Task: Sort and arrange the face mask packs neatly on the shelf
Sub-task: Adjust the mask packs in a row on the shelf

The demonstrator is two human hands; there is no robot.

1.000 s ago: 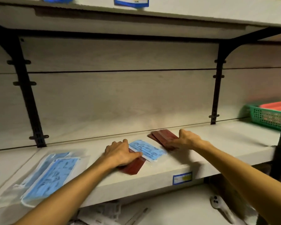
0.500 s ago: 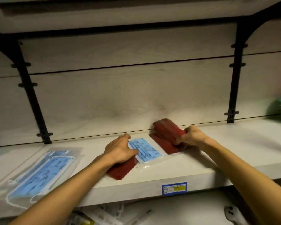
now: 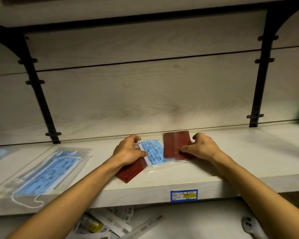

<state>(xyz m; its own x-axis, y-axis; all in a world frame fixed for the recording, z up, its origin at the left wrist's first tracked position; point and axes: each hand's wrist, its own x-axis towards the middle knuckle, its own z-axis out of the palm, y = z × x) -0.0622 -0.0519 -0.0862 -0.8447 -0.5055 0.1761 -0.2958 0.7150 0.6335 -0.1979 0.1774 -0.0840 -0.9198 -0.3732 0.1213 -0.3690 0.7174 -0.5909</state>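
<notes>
the pale wooden shelf (image 3: 214,161) carries everything here, and the small blue mask pack (image 3: 153,153) lying near its middle serves as the marker. the left hand (image 3: 128,152) rests on the left edge of that pack, fingers curled and a little spread over its top corner, thumb laid flat on the blue face, pressing rather than lifting. under the same hand, sticking out toward the shelf's front edge, lies a red mask pack (image 3: 129,171), partly covered by the blue one. just right of the blue pack, the right hand (image 3: 200,147) pinches a second red pack (image 3: 174,144), thumb on its front face near the lower edge and the fingers curled over its right side; its lower left corner overlaps the blue pack's clear wrapper. well to the left of the marker lies a large clear bag (image 3: 46,171) holding bigger blue masks, with a white ear loop hanging past the shelf's edge. below the marker, on the shelf's front face, is a blue and yellow price label (image 3: 184,195).
</notes>
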